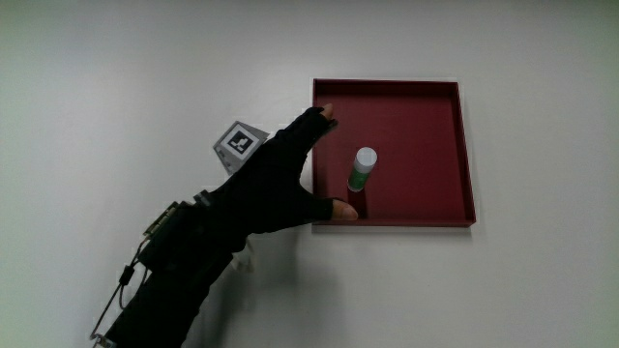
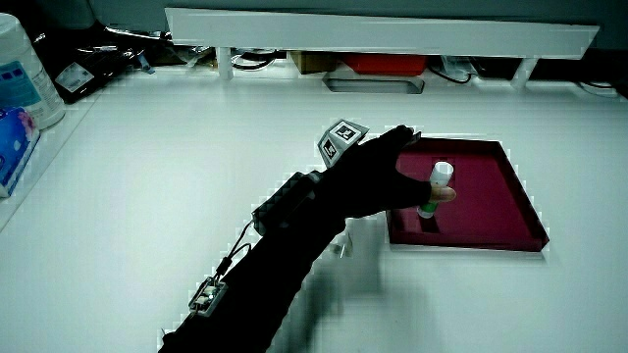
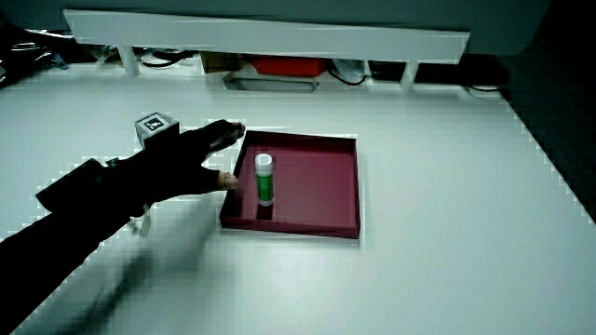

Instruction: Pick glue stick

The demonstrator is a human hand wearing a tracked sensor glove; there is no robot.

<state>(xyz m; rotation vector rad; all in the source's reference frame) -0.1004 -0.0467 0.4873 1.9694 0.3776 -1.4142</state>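
A glue stick point(image 1: 361, 170) with a green body and a white cap stands upright in a dark red square tray point(image 1: 426, 145), near the tray wall closest to the hand. It also shows in both side views point(image 2: 438, 188) point(image 3: 264, 179). The hand point(image 1: 309, 169) in its black glove reaches over that tray wall with its fingers spread open. The forefinger points along the tray's edge and the thumb lies close to the foot of the stick; the fingers grasp nothing. The patterned cube point(image 1: 240, 143) sits on the hand's back.
A low white partition point(image 2: 383, 34) runs along the table's farthest edge, with small items under it. A white canister point(image 2: 25, 78) and a blue packet point(image 2: 12, 147) stand at the table's edge, well away from the tray point(image 2: 491, 186).
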